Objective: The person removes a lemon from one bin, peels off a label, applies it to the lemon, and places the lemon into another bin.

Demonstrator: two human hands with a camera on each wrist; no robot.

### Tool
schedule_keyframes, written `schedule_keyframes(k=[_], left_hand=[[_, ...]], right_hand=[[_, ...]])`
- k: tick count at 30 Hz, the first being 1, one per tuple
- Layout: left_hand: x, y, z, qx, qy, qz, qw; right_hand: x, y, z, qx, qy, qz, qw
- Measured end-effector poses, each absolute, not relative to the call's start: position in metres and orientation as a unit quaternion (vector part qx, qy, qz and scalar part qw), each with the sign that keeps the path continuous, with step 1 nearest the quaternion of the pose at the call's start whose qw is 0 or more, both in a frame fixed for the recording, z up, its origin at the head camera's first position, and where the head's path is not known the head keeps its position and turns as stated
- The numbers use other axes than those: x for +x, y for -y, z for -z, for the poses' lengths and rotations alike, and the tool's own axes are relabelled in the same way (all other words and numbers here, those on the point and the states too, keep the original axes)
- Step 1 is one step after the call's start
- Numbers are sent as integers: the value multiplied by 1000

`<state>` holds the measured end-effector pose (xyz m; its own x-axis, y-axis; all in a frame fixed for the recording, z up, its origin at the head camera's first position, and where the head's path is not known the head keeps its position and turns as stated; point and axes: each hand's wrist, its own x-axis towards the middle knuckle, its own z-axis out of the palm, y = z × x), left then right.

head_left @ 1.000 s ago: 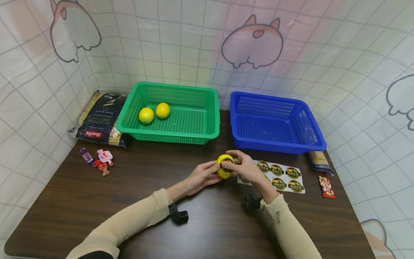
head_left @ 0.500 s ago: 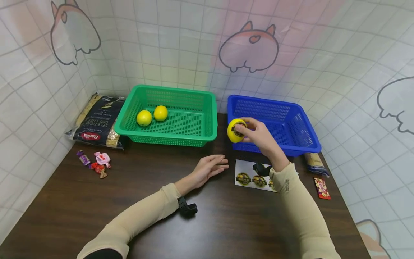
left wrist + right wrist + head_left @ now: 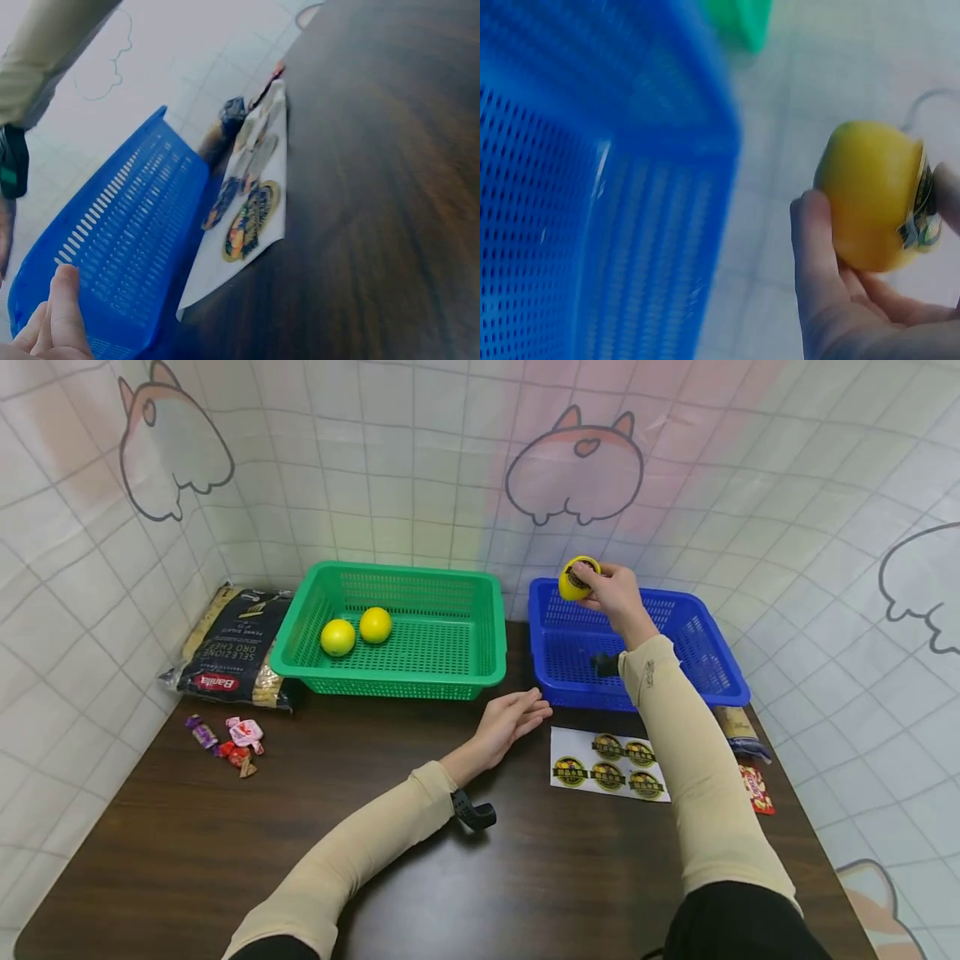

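Note:
My right hand [image 3: 617, 597] grips a round yellow fruit [image 3: 572, 585] above the back left of the blue basket [image 3: 551, 685]. In the right wrist view, the thumb presses a dark round sticker [image 3: 922, 214] on the fruit's side, and the fingers curl around it. My left hand [image 3: 510, 727] has its fingers extended, near the basket's front left corner; whether it touches the rim I cannot tell. Just right of it lies a white sheet [image 3: 566, 742] with several round gold-and-black stickers, partly covered by my right sleeve.
A green basket [image 3: 390, 681] at the back left holds two yellow fruits [image 3: 338, 637]. Beside it lie a pasta bag [image 3: 236, 643] and several wrapped candies [image 3: 244, 732]. At the right edge are a small bag [image 3: 738, 731] and a red packet [image 3: 757, 791].
My right hand has carried the yellow fruit away from the left hand, up and back over the blue basket. The left hand let go of it and shifted slightly rightward and forward.

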<state>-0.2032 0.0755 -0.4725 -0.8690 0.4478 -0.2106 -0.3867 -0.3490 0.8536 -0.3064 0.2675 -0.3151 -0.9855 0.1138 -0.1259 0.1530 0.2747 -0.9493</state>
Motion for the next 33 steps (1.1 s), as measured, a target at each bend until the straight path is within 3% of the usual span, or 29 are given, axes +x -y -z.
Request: schedule_keyframes(k=[10,17,24,33], left_hand=[[-213,-89,459,21,-506,-824,253],[-221,-95,454,18,-542,-804,246],[-218,-102,455,15,-541,-806,240],[-220,-100,452,6,-547,-808,219]], right_hand=[[-348,-270,356,190,-772,604,55],[-363,-267,388,226,-815,528,78],[-367,-274,417,227,-840,477,123],[-367,-262,421,203,-890,388,129]])
